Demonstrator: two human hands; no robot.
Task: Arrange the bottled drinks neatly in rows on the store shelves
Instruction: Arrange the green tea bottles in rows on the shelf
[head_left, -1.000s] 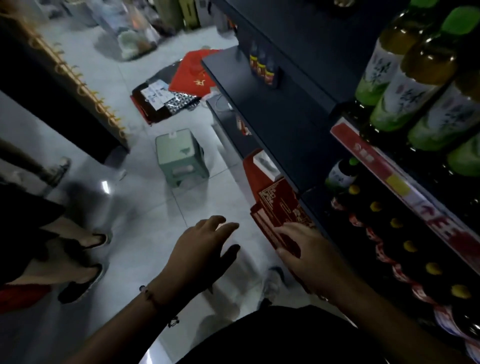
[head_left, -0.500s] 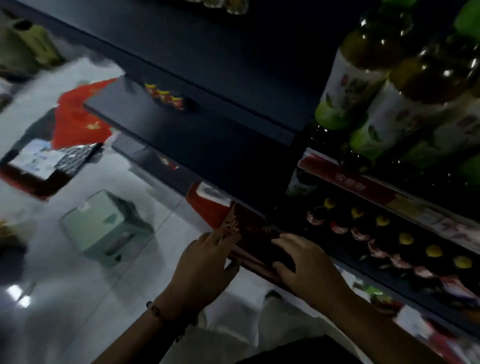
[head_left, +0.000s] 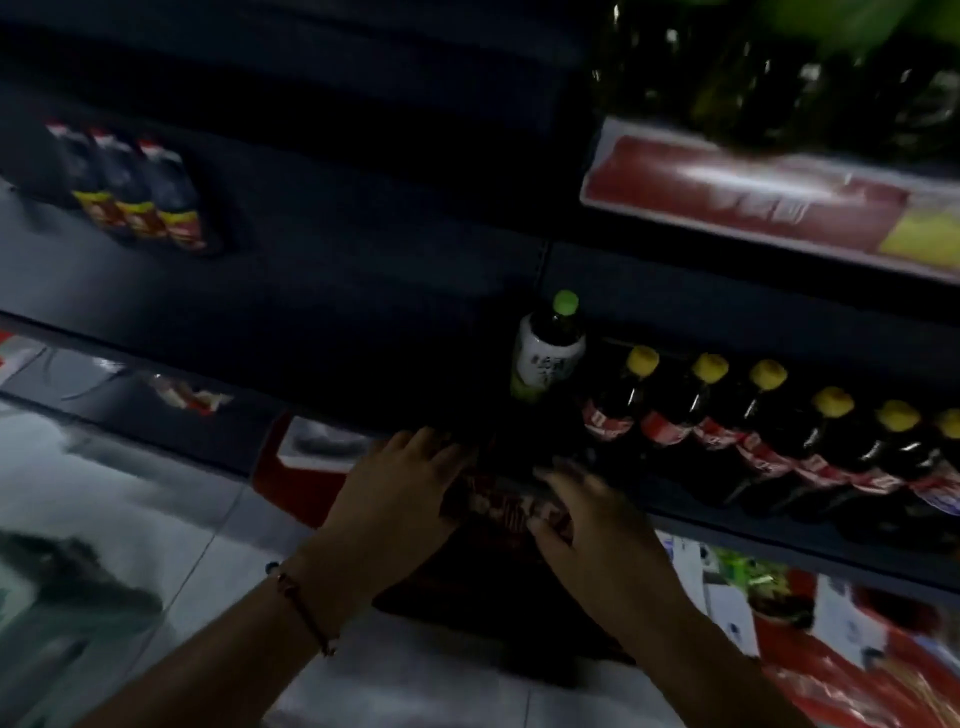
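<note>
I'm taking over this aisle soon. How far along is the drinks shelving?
Done: a row of dark yellow-capped bottles lines the shelf. In hand: left hand and right hand rest on a dark red patterned carton below. Left: the green-capped white-labelled bottle stands alone, and the dark shelf leftward holds only three bottles.

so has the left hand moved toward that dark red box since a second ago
Yes. The left hand has gone forward and right to the dark red box by the shelf edge; earlier it hovered apart.
</note>
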